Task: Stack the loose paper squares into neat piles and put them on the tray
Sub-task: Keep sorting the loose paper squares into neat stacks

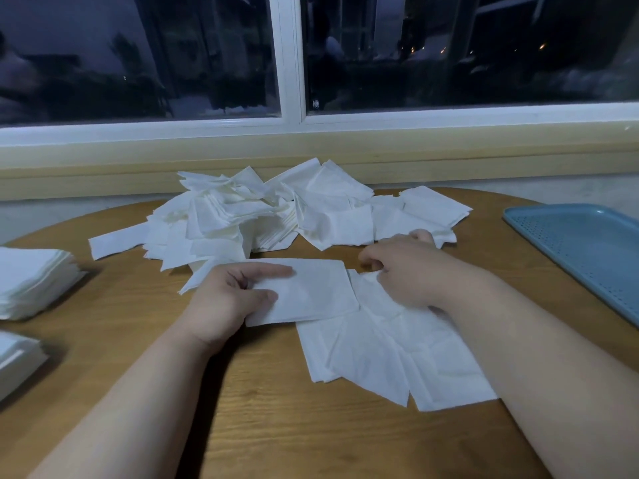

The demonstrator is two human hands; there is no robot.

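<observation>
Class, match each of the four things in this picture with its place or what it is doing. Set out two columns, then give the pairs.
1 tray
2 neat piles
3 loose heap
4 left hand

A far middle of the table
B table's left edge
C holds a paper square
D table's right edge

Pairs: 1-D, 2-B, 3-A, 4-C

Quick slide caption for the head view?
Left hand holds a paper square, right hand touches loose squares; blue tray at right.
</observation>
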